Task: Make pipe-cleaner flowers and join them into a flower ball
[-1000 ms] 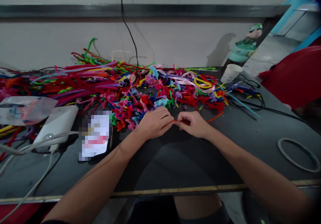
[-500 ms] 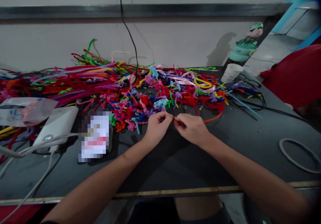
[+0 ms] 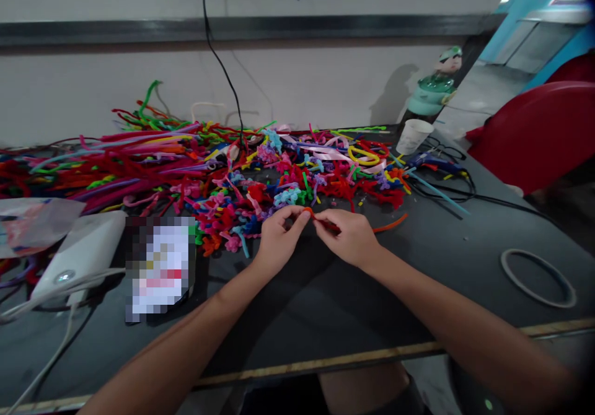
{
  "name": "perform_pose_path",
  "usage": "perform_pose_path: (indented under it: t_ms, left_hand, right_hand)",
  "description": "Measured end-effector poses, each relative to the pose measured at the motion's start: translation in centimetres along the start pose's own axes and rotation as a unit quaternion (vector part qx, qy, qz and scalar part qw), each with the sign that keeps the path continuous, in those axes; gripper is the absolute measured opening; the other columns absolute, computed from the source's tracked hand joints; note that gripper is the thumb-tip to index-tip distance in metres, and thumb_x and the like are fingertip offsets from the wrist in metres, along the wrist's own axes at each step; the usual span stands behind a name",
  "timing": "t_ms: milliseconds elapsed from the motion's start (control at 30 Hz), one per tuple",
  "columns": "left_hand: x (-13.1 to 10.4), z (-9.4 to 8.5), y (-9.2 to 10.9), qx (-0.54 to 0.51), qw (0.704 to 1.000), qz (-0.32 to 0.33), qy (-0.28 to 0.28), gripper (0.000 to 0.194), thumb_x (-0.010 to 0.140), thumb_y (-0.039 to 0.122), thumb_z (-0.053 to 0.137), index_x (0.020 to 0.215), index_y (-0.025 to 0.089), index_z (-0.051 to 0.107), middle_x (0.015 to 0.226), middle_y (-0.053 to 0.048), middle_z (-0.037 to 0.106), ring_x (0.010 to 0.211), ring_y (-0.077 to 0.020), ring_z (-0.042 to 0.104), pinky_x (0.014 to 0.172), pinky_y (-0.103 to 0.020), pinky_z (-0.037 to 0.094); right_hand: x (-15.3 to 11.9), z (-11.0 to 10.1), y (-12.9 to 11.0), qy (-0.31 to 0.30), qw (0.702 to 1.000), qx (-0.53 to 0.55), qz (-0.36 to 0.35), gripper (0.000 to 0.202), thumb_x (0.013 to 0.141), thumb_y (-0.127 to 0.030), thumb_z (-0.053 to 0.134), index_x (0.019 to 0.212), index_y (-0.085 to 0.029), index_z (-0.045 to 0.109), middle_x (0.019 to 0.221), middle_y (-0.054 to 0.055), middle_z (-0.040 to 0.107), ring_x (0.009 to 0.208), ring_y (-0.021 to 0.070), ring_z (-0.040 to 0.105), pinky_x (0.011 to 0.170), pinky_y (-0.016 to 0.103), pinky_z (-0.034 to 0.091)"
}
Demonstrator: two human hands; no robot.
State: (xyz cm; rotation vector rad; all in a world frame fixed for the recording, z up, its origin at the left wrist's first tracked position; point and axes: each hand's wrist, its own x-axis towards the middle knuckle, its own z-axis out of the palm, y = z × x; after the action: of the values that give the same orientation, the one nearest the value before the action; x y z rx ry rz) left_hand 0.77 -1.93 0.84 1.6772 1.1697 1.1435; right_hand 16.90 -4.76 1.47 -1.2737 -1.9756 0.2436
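Note:
An orange pipe cleaner (image 3: pixel 392 223) runs between my fingertips, and its long tail sticks out past the right side of my right hand. My left hand (image 3: pixel 282 235) pinches one end, where a small orange bend shows at the thumb and forefinger. Close beside it, my right hand (image 3: pixel 348 234) is closed on the same pipe cleaner, with part of it hidden in the curled fingers. Just beyond both hands lies a heap of twisted, flower-like pipe cleaner pieces (image 3: pixel 287 197) in red, pink, blue and purple.
Long loose pipe cleaners (image 3: pixel 153 148) are piled along the wall at left. A white power bank (image 3: pixel 83 254) with cables and a blurred-out phone (image 3: pixel 160 272) lie left of my arms. At right are a paper cup (image 3: pixel 413 136), a green bottle (image 3: pixel 430 93), a glue gun (image 3: pixel 439 164) and a ring (image 3: pixel 504 266).
My view has turned slightly right, so the table things sit further left. Between my fingertips, more of the orange pipe cleaner now shows as a bend. Both hands keep hold of it.

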Motion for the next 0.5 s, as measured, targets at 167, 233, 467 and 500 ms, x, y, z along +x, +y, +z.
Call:
perform_pose_path:
  t_ms: [167, 233, 467, 500]
  left_hand:
    - [0.1, 0.0, 0.0, 0.047, 0.998, 0.034, -0.019, 0.022, 0.081, 0.037, 0.056, 0.086, 0.017, 0.064, 0.081, -0.003, 0.065, 0.062, -0.0106, 0.053, 0.055, -0.022, 0.041]
    - [0.1, -0.1, -0.1, 0.059, 0.997, 0.042, -0.011, 0.022, 0.083, 0.037, 0.054, 0.086, 0.017, 0.063, 0.08, -0.003, 0.063, 0.061, -0.0104, 0.052, 0.054, -0.021, 0.04]
    - [0.6, -0.4, -0.7, 0.01, 1.0, 0.019, -0.021, 0.023, 0.085, 0.038, 0.048, 0.088, 0.018, 0.059, 0.07, -0.001, 0.058, 0.064, -0.0114, 0.052, 0.056, -0.022, 0.041]
    - [0.6, -0.4, -0.7, -0.001, 0.999, 0.021, -0.033, 0.023, 0.085, 0.038, 0.048, 0.087, 0.018, 0.06, 0.07, -0.001, 0.058, 0.065, -0.0116, 0.052, 0.057, -0.022, 0.041]
  right_hand:
    - [0.0, -0.2, 0.3, -0.001, 1.0, -0.026, 0.0, 0.016, 0.085, -0.023, 0.05, 0.09, -0.02, 0.066, 0.079, 0.002, 0.07, 0.071, 0.0133, 0.064, 0.065, 0.023, 0.044]
    - [0.0, -0.5, 0.4, -0.008, 0.999, -0.033, -0.02, 0.019, 0.086, -0.023, 0.05, 0.095, -0.02, 0.066, 0.088, 0.003, 0.071, 0.077, 0.0145, 0.065, 0.068, 0.024, 0.046]
    - [0.6, -2.1, 1.1, 0.061, 0.996, -0.068, -0.015, 0.02, 0.089, -0.027, 0.049, 0.101, -0.022, 0.065, 0.099, 0.003, 0.071, 0.089, 0.0167, 0.066, 0.074, 0.026, 0.047]
    - [0.7, -2.2, 1.2, 0.078, 0.994, -0.071, 0.002, 0.019, 0.089, -0.028, 0.05, 0.1, -0.022, 0.065, 0.097, 0.003, 0.071, 0.086, 0.0167, 0.066, 0.072, 0.026, 0.048]
